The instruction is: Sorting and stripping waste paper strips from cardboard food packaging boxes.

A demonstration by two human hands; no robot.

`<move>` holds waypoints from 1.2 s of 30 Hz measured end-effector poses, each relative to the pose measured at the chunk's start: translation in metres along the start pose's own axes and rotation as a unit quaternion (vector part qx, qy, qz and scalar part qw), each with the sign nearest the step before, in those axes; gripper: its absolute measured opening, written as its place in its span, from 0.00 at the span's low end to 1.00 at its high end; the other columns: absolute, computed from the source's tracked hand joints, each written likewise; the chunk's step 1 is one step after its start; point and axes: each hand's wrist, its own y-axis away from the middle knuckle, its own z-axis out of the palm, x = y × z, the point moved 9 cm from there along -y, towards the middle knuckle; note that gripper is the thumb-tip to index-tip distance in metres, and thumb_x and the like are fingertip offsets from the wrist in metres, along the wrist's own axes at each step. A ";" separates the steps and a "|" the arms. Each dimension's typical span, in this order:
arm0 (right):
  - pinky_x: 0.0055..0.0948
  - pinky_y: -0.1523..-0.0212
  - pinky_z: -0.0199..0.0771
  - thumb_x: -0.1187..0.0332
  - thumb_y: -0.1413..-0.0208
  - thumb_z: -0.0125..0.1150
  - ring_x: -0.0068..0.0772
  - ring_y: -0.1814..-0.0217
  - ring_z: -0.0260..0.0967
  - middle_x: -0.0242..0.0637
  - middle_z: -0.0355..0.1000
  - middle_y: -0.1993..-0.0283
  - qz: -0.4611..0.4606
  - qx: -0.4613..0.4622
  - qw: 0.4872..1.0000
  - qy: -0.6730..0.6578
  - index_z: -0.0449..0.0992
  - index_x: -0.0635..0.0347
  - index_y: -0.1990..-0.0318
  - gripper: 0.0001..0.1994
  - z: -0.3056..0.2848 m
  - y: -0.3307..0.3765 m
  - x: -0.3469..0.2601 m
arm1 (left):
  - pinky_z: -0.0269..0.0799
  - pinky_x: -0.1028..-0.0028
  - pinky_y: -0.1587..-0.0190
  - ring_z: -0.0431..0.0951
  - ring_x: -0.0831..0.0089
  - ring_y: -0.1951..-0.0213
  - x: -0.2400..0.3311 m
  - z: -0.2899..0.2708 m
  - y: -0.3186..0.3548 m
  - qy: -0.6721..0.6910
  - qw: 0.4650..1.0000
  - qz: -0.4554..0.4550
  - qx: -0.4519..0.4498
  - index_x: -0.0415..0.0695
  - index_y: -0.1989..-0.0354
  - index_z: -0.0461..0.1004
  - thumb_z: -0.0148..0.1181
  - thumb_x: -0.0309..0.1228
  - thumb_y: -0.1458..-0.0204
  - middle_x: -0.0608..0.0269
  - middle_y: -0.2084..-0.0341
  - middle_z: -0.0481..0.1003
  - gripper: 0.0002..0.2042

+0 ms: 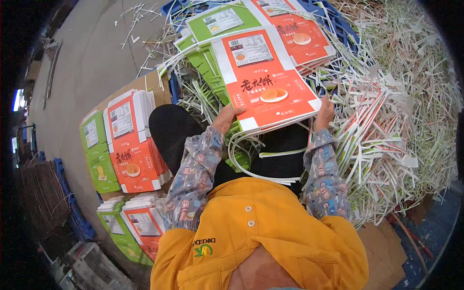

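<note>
A small stack of flat, red-and-white printed box blanks (265, 75) lies tilted in front of me, with a picture of round pastries on the top one. My left hand (227, 118) grips its near left corner, fingers closed on the edge. At the near right corner my right hand (325, 114) is closed on the same stack. Green box blanks (205, 60) show just left of it, and another stack of red blanks (296, 36) lies beyond. Curled white trim strips (241, 166) hang below the held stack, near my lap.
A large heap of white, green and red paper trimmings (382, 135) fills the right side. Stacked green blanks (100, 154) and red blanks (129, 145) stand on cardboard at my left. A blue plastic pallet (345, 26) shows at the back. Loose strips (140, 12) litter the grey floor.
</note>
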 end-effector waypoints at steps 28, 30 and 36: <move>0.30 0.60 0.70 0.64 0.47 0.48 0.32 0.55 0.65 0.39 0.63 0.54 0.284 -0.225 0.844 -0.394 0.60 0.66 0.52 0.18 0.030 0.110 -0.047 | 0.77 0.73 0.68 0.76 0.66 0.68 -0.015 0.124 0.042 0.214 0.967 -0.100 -0.098 0.33 0.58 0.61 0.57 0.19 0.60 0.51 0.65 0.71 0.18; 0.26 0.67 0.72 0.59 0.46 0.46 0.28 0.62 0.68 0.36 0.67 0.60 0.216 -0.254 0.893 -0.302 0.64 0.64 0.55 0.18 0.024 0.110 -0.048 | 0.77 0.73 0.68 0.76 0.65 0.68 -0.018 0.118 0.042 0.208 0.971 -0.087 -0.079 0.32 0.57 0.61 0.56 0.19 0.59 0.50 0.65 0.71 0.18; 0.22 0.79 0.71 0.55 0.48 0.48 0.22 0.77 0.68 0.34 0.70 0.73 0.240 -0.320 0.861 -0.313 0.67 0.64 0.62 0.18 0.024 0.118 -0.061 | 0.76 0.71 0.67 0.76 0.65 0.68 -0.003 0.108 0.049 0.193 0.978 -0.066 -0.037 0.32 0.58 0.62 0.56 0.23 0.59 0.50 0.66 0.71 0.18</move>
